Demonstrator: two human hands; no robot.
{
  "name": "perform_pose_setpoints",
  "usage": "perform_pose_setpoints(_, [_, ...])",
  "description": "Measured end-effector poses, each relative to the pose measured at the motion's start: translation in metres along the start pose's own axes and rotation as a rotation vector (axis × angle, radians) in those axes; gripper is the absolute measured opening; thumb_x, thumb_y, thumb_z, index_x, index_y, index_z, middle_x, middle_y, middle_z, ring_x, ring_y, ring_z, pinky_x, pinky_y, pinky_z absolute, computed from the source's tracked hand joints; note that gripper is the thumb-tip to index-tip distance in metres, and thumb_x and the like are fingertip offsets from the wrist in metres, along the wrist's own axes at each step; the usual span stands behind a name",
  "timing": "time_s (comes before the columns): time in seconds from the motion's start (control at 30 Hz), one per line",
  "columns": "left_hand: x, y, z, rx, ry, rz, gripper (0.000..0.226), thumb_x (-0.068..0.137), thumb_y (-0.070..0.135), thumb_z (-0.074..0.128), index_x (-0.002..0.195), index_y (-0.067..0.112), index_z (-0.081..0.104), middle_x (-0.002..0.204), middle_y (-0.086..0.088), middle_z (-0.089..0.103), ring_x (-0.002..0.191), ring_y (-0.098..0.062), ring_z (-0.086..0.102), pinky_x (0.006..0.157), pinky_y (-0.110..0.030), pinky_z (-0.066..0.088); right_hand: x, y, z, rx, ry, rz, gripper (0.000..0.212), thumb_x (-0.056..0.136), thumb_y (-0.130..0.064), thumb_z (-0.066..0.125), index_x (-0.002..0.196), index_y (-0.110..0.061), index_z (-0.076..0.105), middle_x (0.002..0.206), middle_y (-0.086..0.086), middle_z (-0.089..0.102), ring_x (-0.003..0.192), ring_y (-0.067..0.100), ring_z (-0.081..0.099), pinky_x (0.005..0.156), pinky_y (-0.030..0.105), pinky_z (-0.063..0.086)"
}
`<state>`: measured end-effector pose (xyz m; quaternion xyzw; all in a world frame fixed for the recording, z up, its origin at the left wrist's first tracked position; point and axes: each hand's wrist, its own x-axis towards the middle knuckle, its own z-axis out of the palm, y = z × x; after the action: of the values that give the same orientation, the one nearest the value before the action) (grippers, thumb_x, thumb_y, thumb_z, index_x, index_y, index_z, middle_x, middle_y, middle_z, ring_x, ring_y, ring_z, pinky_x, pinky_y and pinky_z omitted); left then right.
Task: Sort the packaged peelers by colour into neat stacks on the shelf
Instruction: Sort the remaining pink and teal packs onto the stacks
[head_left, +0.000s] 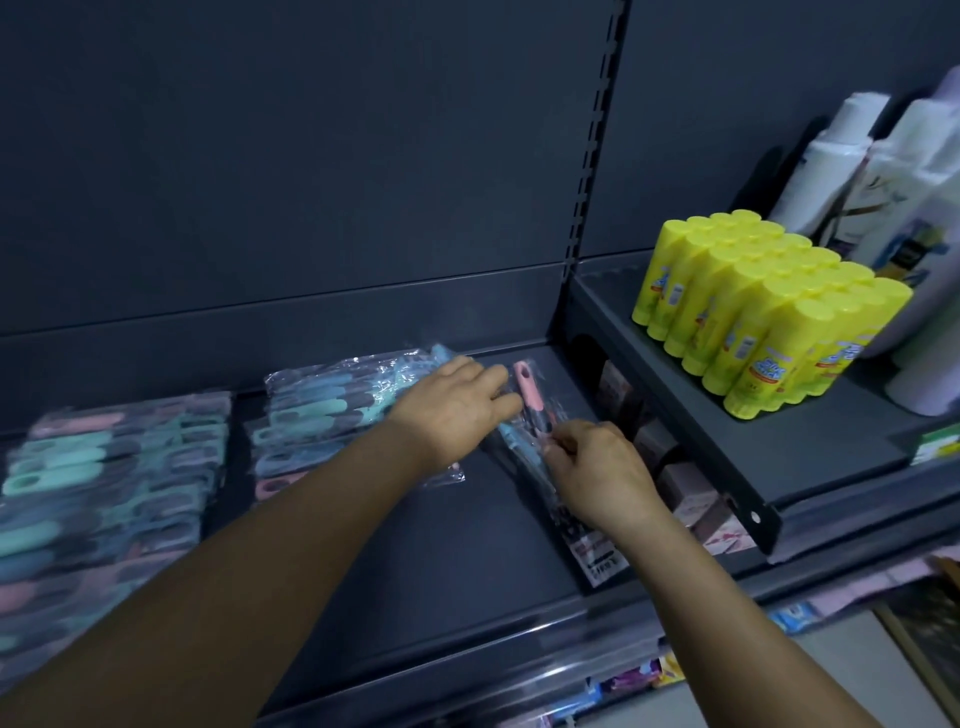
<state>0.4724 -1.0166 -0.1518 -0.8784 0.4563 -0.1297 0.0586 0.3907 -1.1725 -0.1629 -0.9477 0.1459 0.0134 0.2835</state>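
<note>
On the dark grey shelf (447, 525) lie packaged peelers in clear wrap. A big mixed pile of teal, blue and pink peelers (109, 478) covers the left end, and a smaller heap (332, 415) sits mid-shelf. To the right a pink-handled peeler pack (530, 392) lies with a blue one (519, 447) beside it. My left hand (457, 400) rests fingers-down across the heap's edge, touching the pink pack. My right hand (597, 467) pinches the wrap of the pink pack near its middle.
A higher shelf (727, 415) on the right carries a block of yellow glue sticks (763, 312) and white bottles (893, 171). Small brown boxes (680, 478) sit under that shelf's edge. A slotted upright (592, 156) divides the back panel.
</note>
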Motion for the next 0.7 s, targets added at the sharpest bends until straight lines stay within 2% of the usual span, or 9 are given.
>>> perform_pose_setpoints(0.07, [-0.014,-0.005,0.0,0.068,0.157,0.012,0.029,0.069,0.002,0.068,0.094,0.017,0.067,0.082,-0.004,0.056,0.071,-0.024,0.054,0.08,-0.03,0.038,0.0,-0.002,0.001,-0.022,0.001,-0.008,0.032,0.092,-0.034,0.052,0.114,-0.013,0.061,0.113,0.016,0.054,0.105,0.033,0.057,0.089,0.032,0.045])
perform_pose_setpoints(0.17, [-0.045,-0.002,0.001,0.107,0.278,-0.067,0.022,0.076,0.001,0.058,0.086,0.017,0.068,0.072,-0.003,0.054,0.066,-0.023,0.051,0.072,-0.031,0.039,-0.001,-0.007,0.003,-0.059,0.003,-0.009,0.036,0.089,-0.041,0.056,0.109,-0.011,0.061,0.111,0.015,0.054,0.105,0.034,0.056,0.089,0.032,0.043])
perform_pose_setpoints(0.27, [-0.077,0.005,0.002,0.128,0.176,-0.223,0.028,0.075,0.019,0.056,0.1,0.017,0.067,0.08,-0.002,0.057,0.075,-0.024,0.053,0.074,-0.034,0.035,0.0,-0.011,0.007,-0.144,0.021,-0.006,0.043,0.087,-0.044,0.058,0.111,-0.007,0.059,0.116,0.017,0.052,0.106,0.036,0.054,0.091,0.035,0.044])
perform_pose_setpoints(0.33, [-0.099,0.009,0.004,0.097,0.108,-0.342,0.043,0.078,0.032,0.041,0.11,0.012,0.063,0.089,-0.004,0.059,0.083,-0.027,0.054,0.079,-0.036,0.03,0.001,-0.013,0.011,-0.194,0.035,-0.004,0.043,0.087,-0.04,0.058,0.112,-0.005,0.057,0.117,0.02,0.052,0.107,0.038,0.054,0.091,0.035,0.044])
perform_pose_setpoints(0.4, [-0.116,0.011,0.006,0.054,0.088,-0.421,0.047,0.083,0.034,0.034,0.114,0.011,0.059,0.095,-0.006,0.059,0.092,-0.028,0.051,0.083,-0.039,0.036,0.003,-0.015,0.013,-0.211,0.04,0.002,0.041,0.089,-0.036,0.056,0.113,-0.003,0.056,0.118,0.022,0.053,0.107,0.039,0.054,0.091,0.035,0.043])
perform_pose_setpoints(0.47, [-0.129,0.012,0.009,-0.008,0.072,-0.514,0.044,0.088,0.035,0.031,0.116,0.014,0.058,0.097,-0.005,0.058,0.096,-0.025,0.043,0.081,-0.041,0.046,0.006,-0.015,0.015,-0.203,0.042,0.015,0.04,0.088,-0.034,0.056,0.113,-0.004,0.056,0.117,0.024,0.054,0.108,0.04,0.054,0.092,0.035,0.043])
perform_pose_setpoints(0.53, [-0.133,0.012,0.009,-0.092,0.04,-0.572,0.04,0.09,0.034,0.034,0.116,0.016,0.059,0.096,-0.005,0.056,0.094,-0.023,0.04,0.079,-0.041,0.046,0.008,-0.015,0.017,-0.185,0.043,0.042,0.04,0.088,-0.034,0.056,0.114,-0.005,0.057,0.118,0.023,0.055,0.11,0.04,0.053,0.093,0.036,0.043])
perform_pose_setpoints(0.6, [-0.135,0.015,0.011,-0.143,-0.011,-0.58,0.032,0.093,0.029,0.047,0.12,0.015,0.057,0.099,-0.006,0.053,0.095,-0.025,0.042,0.083,-0.042,0.041,0.009,-0.014,0.021,-0.158,0.05,0.064,0.041,0.087,-0.036,0.057,0.114,-0.005,0.057,0.117,0.022,0.055,0.111,0.04,0.053,0.093,0.036,0.044])
perform_pose_setpoints(0.7, [-0.136,0.016,0.015,-0.209,-0.028,-0.585,0.034,0.093,0.024,0.055,0.126,0.016,0.053,0.106,-0.008,0.05,0.101,-0.029,0.043,0.086,-0.042,0.034,0.01,-0.011,0.024,-0.124,0.075,0.059,0.041,0.084,-0.042,0.061,0.106,-0.006,0.06,0.111,0.019,0.062,0.106,0.038,0.056,0.087,0.035,0.046])
